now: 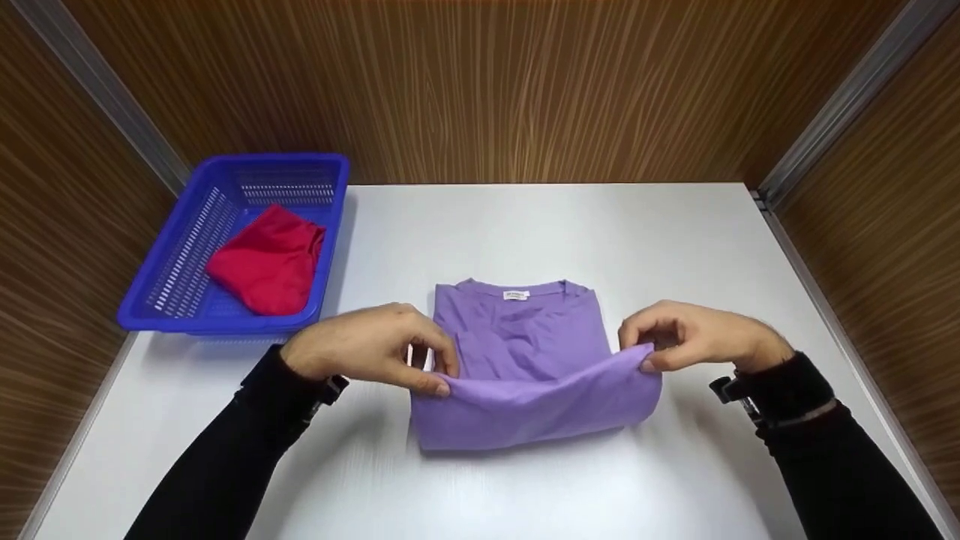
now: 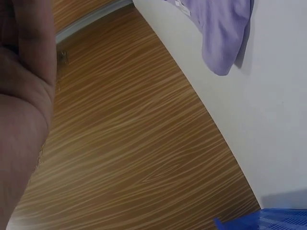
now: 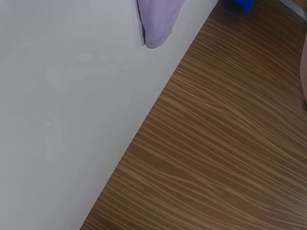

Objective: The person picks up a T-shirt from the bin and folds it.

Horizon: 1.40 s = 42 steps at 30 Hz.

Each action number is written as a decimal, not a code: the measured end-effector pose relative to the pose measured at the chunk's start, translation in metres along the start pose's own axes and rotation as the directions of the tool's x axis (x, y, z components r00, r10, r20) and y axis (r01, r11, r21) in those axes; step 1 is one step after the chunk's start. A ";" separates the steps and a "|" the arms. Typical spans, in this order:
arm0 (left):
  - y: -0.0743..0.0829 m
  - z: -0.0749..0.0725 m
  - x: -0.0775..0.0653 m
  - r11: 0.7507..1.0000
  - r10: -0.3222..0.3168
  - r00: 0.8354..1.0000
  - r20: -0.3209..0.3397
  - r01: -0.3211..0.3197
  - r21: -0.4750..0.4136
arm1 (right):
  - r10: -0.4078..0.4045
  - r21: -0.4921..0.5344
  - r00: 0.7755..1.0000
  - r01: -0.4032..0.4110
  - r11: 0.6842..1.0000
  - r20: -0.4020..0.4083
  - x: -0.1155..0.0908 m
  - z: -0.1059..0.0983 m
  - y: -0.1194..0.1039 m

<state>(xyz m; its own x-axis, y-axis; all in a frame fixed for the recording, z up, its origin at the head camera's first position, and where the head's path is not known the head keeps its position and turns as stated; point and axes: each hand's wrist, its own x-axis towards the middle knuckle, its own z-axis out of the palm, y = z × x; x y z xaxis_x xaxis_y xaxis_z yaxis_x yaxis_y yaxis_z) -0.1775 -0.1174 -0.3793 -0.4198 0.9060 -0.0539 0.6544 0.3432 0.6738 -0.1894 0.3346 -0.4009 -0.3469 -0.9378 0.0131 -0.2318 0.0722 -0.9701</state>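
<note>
A purple shirt lies on the white table, its neckline and small white label toward the back. Its near part is folded up and over toward the neck. At the left end of that folded edge, my left hand pinches the cloth between thumb and fingers. My right hand pinches the right corner, which is raised a little higher than the left. The left wrist view shows part of the left hand at its left edge and a bit of the shirt. A tip of the shirt shows in the right wrist view.
A blue plastic basket stands at the back left, near my left forearm, with a folded red cloth inside. Wood-grain panels rise behind the table and on both sides. White tabletop extends around the shirt.
</note>
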 end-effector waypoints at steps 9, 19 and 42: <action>-0.016 -0.011 0.024 0.978 -0.134 0.886 -0.444 0.190 0.083 | 0.060 0.001 0.930 -0.064 0.998 -0.362 0.001 -0.028 0.010; -0.052 0.014 0.084 0.684 -0.243 0.764 -0.598 0.572 0.453 | 0.302 -0.067 0.606 -0.509 0.858 -0.736 0.037 -0.053 0.072; -0.013 0.090 0.051 0.645 -0.259 0.942 -0.212 0.332 0.688 | 0.250 -0.740 0.817 -0.576 0.347 -0.519 0.081 0.064 0.047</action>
<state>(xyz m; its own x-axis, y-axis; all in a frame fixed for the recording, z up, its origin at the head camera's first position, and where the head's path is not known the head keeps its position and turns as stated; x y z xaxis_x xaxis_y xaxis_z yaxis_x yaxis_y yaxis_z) -0.1508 -0.0537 -0.4575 -0.6986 0.7121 -0.0693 0.7153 0.6930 -0.0897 -0.1703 0.2407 -0.4611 -0.8134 -0.5720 -0.1061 -0.5528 0.8168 -0.1653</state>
